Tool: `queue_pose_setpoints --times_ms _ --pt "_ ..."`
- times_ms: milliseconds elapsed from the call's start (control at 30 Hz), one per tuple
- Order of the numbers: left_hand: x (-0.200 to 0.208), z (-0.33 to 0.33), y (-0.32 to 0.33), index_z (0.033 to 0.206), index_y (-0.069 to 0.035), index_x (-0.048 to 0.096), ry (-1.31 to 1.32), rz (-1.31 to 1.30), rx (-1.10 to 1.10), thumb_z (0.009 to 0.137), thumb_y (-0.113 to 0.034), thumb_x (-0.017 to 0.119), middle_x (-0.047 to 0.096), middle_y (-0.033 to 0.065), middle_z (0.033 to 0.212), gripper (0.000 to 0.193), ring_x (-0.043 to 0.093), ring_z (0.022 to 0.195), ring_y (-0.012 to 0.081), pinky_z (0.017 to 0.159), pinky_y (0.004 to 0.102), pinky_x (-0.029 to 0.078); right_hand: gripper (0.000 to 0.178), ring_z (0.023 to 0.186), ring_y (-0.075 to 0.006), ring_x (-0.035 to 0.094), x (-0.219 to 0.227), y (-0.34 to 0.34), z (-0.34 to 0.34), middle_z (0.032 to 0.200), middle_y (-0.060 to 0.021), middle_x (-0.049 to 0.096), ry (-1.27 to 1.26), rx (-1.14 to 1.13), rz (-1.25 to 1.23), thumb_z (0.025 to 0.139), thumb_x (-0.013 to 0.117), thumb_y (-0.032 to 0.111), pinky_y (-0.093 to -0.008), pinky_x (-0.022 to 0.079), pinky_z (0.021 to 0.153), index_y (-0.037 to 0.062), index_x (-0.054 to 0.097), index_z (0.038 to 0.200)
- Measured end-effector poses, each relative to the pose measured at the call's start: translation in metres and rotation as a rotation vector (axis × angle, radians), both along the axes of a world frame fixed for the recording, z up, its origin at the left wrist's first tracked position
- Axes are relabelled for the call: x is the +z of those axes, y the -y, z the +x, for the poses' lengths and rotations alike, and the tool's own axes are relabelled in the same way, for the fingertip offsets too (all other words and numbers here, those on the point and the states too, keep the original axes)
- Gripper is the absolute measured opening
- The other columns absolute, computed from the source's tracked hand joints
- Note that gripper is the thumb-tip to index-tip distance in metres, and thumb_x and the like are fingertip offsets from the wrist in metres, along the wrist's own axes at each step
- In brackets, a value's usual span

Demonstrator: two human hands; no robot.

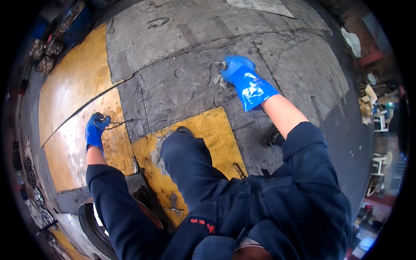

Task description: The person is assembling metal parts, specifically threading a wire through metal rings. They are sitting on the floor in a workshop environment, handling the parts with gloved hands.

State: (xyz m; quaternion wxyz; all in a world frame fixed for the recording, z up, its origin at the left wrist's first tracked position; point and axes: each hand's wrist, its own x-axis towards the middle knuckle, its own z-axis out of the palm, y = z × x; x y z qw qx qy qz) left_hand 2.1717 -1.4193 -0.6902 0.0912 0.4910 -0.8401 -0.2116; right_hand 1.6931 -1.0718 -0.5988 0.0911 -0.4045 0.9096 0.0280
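Both my hands wear blue rubber gloves. My left hand (98,125), at the left over a yellow floor sheet, is closed round a thin dark wire (117,125). Loops of that wire trail to the right, toward a curled loop (161,129) by my knee. My right hand (238,67) reaches further forward over the grey floor, its fingers curled down on a grey, stringy tangle (224,86). Loose thin strands stick out beside the glove. The glove hides part of the tangle, and I cannot tell if it is wire or fibre.
Yellow sheets (78,104) and dark grey sheets (173,82) cover the floor, with raised seams. A tyre (89,225) lies by my left arm. A blue container (73,26) and crushed bundles (45,63) stand far left. Clutter with white stools (381,121) lines the right side.
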Motion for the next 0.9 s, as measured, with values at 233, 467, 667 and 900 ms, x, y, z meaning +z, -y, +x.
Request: queue_pose_setpoints --times_ms 233,467,667,900 --pt "0.014 0.034 -0.012 0.098 0.001 0.068 -0.032 0.360 0.522 0.088 -0.023 0.073 0.069 0.0131 0.080 0.027 0.066 0.073 0.0264 0.065 0.0329 0.052 0.038 0.112 -0.0335 0.064 -0.007 -0.003 -0.002 0.121 -0.0140 0.067 0.102 -0.103 -0.007 0.084 0.063 0.034 -0.0443 0.052 0.094 0.0138 0.070 0.115" --pt "0.006 0.013 -0.016 0.146 -0.007 0.042 -0.503 0.591 0.159 0.091 -0.005 0.060 0.057 0.0205 0.137 0.057 0.058 0.121 0.0252 0.088 0.0350 0.050 0.038 0.110 -0.0334 0.066 -0.002 -0.013 -0.006 0.118 -0.0125 0.069 -0.006 -0.083 0.070 0.084 0.064 0.033 -0.0510 0.054 0.087 0.0156 0.070 0.117" --pt "-0.014 0.002 -0.001 0.114 -0.001 0.064 -0.177 0.590 0.295 0.075 -0.007 0.074 0.069 0.0131 0.092 0.040 0.067 0.078 0.0229 0.070 0.0335 0.056 0.036 0.106 -0.0328 0.068 -0.024 -0.018 0.004 0.115 -0.0127 0.071 -0.003 0.005 0.054 0.083 0.066 0.030 -0.0517 0.055 0.083 0.0140 0.071 0.114" --pt "0.047 -0.168 -0.103 0.133 -0.006 0.055 -0.297 0.539 -0.073 0.080 -0.012 0.077 0.070 0.0094 0.101 0.059 0.066 0.086 0.0183 0.072 0.0313 0.054 0.032 0.104 -0.0330 0.069 -0.030 -0.045 0.016 0.111 -0.0128 0.072 -0.070 0.070 0.024 0.082 0.069 0.029 -0.0516 0.055 0.081 0.0149 0.073 0.111"
